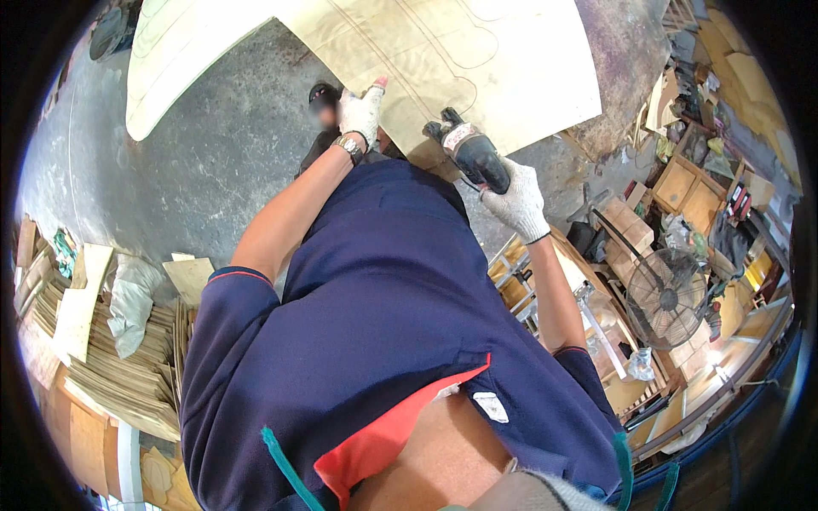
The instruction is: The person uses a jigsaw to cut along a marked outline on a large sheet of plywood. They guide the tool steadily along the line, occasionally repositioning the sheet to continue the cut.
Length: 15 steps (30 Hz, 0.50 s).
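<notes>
A large pale plywood sheet with curved pencil lines lies across the top of the view. My left hand, in a white knit glove with a bare thumb tip, grips the sheet's near edge; its thumb rests on top and the other fingers are partly hidden. A watch circles that wrist. In my right hand, also gloved, is a black power tool that looks like a jigsaw. Its front end sits over the sheet's near edge, close to a marked line. Whether the blade touches the wood cannot be seen.
Another pale curved panel extends at the upper left, above grey concrete floor. Stacked thin wooden pieces stand at the lower left. To the right are a black fan, wooden boxes and scattered scraps.
</notes>
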Each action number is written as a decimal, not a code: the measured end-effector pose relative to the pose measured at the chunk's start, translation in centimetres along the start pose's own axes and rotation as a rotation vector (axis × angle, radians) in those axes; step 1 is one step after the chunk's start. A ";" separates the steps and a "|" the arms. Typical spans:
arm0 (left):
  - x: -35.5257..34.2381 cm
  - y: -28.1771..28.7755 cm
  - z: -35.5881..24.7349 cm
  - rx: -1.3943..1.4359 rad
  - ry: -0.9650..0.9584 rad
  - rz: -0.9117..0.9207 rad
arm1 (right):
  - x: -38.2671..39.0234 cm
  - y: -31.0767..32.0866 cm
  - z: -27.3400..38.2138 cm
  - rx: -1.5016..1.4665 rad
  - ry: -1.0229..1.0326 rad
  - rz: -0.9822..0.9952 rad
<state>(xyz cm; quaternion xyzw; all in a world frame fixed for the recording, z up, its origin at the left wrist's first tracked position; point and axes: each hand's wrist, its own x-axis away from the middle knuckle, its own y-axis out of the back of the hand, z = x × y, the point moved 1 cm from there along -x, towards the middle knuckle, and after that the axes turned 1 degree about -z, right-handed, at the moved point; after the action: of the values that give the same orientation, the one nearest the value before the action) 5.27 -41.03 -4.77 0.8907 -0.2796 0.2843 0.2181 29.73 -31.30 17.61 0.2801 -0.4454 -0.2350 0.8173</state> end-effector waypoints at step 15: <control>0.9 0.0 -1.3 -0.007 0.023 0.005 | -0.9 0.6 0.1 0.079 0.040 0.021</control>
<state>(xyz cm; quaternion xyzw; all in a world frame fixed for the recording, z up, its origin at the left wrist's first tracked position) 5.38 -40.68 -3.24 0.8859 -0.2806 0.2941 0.2236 29.31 -30.29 17.53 0.3122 -0.4411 -0.2027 0.8167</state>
